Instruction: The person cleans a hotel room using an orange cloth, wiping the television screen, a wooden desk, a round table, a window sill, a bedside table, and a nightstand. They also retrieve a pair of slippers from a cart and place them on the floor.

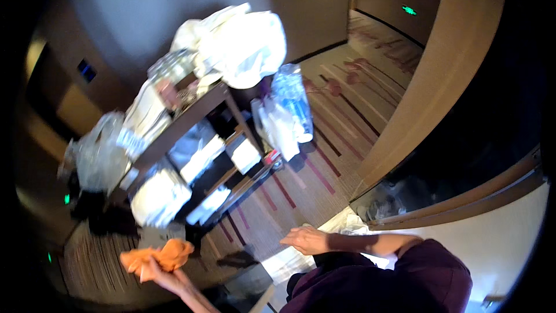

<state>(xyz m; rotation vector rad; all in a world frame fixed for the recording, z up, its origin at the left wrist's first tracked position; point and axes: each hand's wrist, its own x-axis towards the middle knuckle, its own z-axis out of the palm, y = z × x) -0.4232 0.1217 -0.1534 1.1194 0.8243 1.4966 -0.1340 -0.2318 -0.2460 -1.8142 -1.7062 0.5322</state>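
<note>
An orange cloth point(165, 255) is bunched up in my left hand point(164, 278), at the lower left. The fingers are closed round it, and its folds stick out on both sides. My right hand point(307, 240) is held in front of my body at the lower middle, its fingers stretched out and nothing seen in them. Ahead of both hands stands a dark housekeeping cart point(200, 116). Folded white linen point(161, 200) fills its lower left compartment, the part closest to the orange cloth.
A large white bundle of linen point(240, 43) tops the cart. Plastic bags hang at its ends, a clear one point(101, 153) on the left and a white one point(277, 124) on the right. Striped carpet point(324, 162) covers the corridor. A curved door frame point(428, 98) rises at the right.
</note>
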